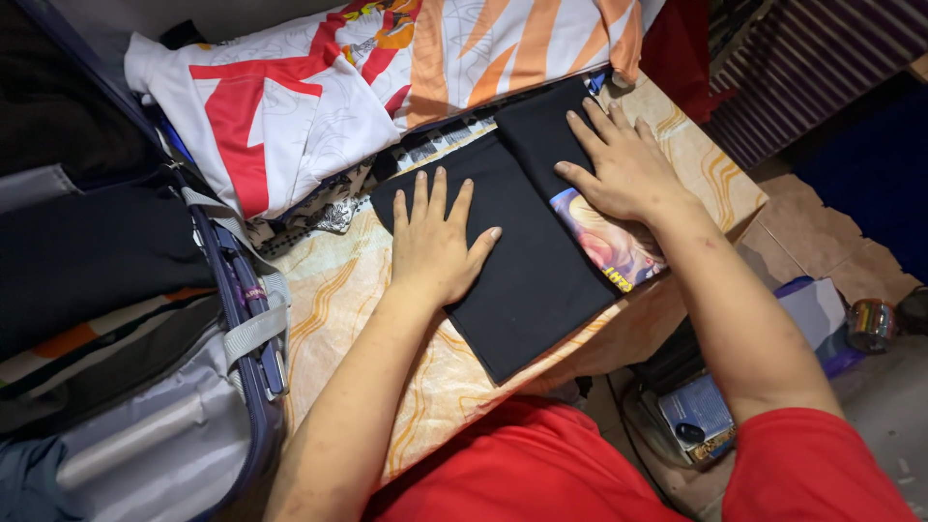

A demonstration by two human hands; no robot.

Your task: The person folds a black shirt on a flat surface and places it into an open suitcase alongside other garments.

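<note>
— What sits at the far left?

— An open navy fabric suitcase with grey straps; inside lie dark folded clothes and a striped piece, and its rim touches the left edge of the marbled cream-and-orange tabletop.

— And behind the hands?

— A white, red and orange patterned jersey lies heaped across the far side of the table, its hem just beside the folded black cloth garment.

— Where is that garment?

— In the middle of the tabletop, folded into a long rectangle; its near corner reaches the table's front edge; a colourful printed panel shows at its right side.

— The hands?

— The left hand lies flat on the garment's left half, fingers spread and extended, clasping nothing; the right hand presses flat on the right half, fingers also splayed, beside the print.

— Any room?

— Bare tabletop lies between suitcase and garment; right of the table, down on the floor, a small blue box and a shiny tape roll stand well apart.
</note>
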